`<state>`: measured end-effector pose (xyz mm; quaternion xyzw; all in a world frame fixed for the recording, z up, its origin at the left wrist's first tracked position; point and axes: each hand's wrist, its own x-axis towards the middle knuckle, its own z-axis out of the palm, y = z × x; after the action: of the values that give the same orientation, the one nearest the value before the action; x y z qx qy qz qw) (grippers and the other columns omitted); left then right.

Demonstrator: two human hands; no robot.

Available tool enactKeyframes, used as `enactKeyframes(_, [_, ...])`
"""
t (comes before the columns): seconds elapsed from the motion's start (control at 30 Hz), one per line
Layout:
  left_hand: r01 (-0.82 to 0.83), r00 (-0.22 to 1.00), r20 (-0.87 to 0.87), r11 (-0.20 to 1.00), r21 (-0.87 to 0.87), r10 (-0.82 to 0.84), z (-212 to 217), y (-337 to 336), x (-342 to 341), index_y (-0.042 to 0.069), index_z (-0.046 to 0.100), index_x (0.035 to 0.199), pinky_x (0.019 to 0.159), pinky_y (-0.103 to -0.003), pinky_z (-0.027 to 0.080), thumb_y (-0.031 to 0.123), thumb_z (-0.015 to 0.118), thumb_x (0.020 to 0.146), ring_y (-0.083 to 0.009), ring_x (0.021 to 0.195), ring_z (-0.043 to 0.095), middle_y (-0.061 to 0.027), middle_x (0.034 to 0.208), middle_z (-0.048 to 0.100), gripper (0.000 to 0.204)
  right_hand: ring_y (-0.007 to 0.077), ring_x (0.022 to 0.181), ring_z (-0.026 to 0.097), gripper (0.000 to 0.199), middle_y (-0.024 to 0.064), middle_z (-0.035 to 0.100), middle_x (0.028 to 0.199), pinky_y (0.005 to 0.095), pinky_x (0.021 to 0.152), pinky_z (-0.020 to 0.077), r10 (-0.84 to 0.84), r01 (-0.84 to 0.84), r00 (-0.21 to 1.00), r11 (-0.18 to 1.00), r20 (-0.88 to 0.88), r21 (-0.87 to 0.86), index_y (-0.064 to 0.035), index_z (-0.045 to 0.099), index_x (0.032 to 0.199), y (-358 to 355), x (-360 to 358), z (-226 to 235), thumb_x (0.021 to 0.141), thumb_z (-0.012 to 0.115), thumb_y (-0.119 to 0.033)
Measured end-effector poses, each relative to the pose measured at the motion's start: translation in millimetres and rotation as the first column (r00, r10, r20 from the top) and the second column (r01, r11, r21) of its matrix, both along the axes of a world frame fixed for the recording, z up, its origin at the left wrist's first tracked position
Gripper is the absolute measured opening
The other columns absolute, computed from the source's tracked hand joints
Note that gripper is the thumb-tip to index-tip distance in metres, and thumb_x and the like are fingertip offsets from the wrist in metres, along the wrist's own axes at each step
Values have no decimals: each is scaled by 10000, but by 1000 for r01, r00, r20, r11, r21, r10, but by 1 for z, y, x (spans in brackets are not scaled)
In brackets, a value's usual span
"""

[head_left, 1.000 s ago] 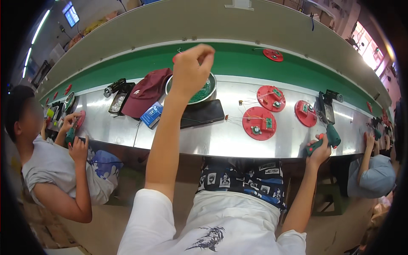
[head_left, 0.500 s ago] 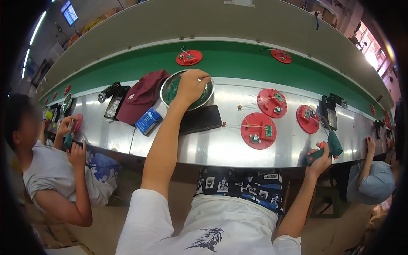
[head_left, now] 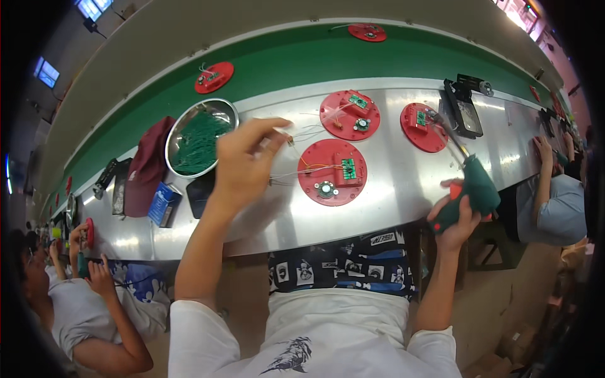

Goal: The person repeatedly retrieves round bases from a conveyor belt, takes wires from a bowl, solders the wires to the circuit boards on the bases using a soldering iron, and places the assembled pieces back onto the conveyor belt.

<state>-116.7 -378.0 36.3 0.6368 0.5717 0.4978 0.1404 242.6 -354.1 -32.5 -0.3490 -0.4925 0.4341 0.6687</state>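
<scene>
My right hand [head_left: 459, 220] grips a green electric screwdriver [head_left: 481, 186] with red accents. Its long metal shaft slants up to a red disc [head_left: 418, 133] bearing a small circuit board; whether the tip touches the disc I cannot tell. My left hand [head_left: 242, 165] hovers above the metal table, fingers curved and fingertips smeared by motion. Just right of those fingertips are thin wires with a small connector [head_left: 290, 140]. These wires run to two more red discs, one nearer [head_left: 315, 185] and one farther [head_left: 334, 129], each with a green board and a round silver part.
Left of my left hand stands a steel bowl [head_left: 234, 116] of thin green strands. Beside it are a maroon cap [head_left: 144, 173], a blue box [head_left: 165, 203] and a dark flat object [head_left: 200, 194]. A black tray [head_left: 467, 116] lies right. Co-workers sit on both sides.
My left hand has left the bowl and moved right toward the wires. The screwdriver stays in my right hand near the same disc. The whole view has shifted and tilted.
</scene>
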Motion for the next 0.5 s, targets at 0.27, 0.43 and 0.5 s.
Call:
enactKeyframes(0.27, [197,945,-279,978,72,-170,-53,0,49,7,669,893,574,-348,465,15,713,798,-255,634,600,-108,759,649,106,197,580,590,597,215,618,1075,277,487,470,294,-272,888,956,353,-112,80,487,1355,-61,6,-8,932,639,-312])
enactKeyframes(0.43, [200,944,-287,975,100,-164,-60,4,52,5,661,878,536,-343,438,4,714,798,-239,605,576,-104,733,634,97,200,584,597,539,212,622,1065,285,515,472,313,-309,844,948,436,-82,92,513,1324,-63,10,-13,929,637,-254])
enactKeyframes(0.5, [207,935,-314,972,111,-164,-60,4,54,1,658,876,525,-343,428,1,717,796,-235,596,569,-101,724,628,100,204,584,598,520,212,624,1064,282,520,472,383,-369,824,922,417,-118,95,518,1314,-63,13,-14,925,633,-230])
